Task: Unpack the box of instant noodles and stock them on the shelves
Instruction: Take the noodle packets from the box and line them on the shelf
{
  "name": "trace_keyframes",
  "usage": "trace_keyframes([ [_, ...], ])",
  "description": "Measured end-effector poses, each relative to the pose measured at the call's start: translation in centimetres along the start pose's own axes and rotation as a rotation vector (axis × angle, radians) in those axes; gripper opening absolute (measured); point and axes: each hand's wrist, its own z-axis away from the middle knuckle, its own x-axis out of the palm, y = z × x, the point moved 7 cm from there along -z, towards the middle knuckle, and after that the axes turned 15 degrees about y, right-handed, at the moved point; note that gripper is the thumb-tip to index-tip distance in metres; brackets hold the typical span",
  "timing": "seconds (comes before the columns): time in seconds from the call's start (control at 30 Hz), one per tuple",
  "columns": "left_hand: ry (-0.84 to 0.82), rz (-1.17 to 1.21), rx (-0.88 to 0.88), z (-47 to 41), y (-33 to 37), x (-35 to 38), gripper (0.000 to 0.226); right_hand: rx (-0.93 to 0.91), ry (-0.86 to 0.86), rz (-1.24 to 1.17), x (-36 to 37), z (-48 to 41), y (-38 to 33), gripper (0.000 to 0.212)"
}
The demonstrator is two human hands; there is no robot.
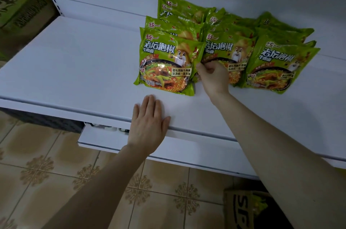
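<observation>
While three rows of green instant noodle packets [230, 28] lean in overlapping files toward the back of the white shelf [74, 60], the head view catches a tidy-up at the front of it. The right hand [213, 77] reaches onto the shelf with fingers curled in at the seam between the left row's front packet [166, 64] and the middle row's front packet [232, 51]. It looks to be pinching the left one's right edge, though that is a close call. The left hand [149, 125] lies flat, fingers straight, on the shelf's front lip, holding nothing and simply bracing. The job now, I'd say, is squaring that front packet. Nudge it by the sealed edge rather than squeezing the noodle block, and line its bottom edge up with the neighbours' along the shelf front. Keep the label upright and facing out, and the overlap even, so the row won't slide forward. Below the shelf's right end an open cardboard carton [241, 208] sits on the tiled floor, showing green inside, so more stock likely waits.
</observation>
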Motion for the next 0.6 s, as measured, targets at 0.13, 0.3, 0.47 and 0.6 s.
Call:
trace_keyframes([
  [0.13, 0.103, 0.025, 0.212, 0.3, 4.7, -2.3, 0.044, -0.134, -0.061, 0.22, -3.6, 1.4, 0.7, 0.023],
  [0.3, 0.239, 0.265, 0.435, 2.5, 14.4, -5.2, 0.032, -0.053, -0.029, 0.299, -11.1, 2.4, 4.2, 0.029],
  [0.47, 0.199, 0.396, 0.597, 5.4, 23.4, -5.0, 0.028, 0.057, 0.134, 0.337, -22.1, 2.7, 9.5, 0.026],
  [0.6, 0.146, 0.457, 0.745, 8.4, 30.6, -3.8, 0.029, 0.139, 0.257, 0.381, -31.3, 3.8, 15.4, 0.024],
])
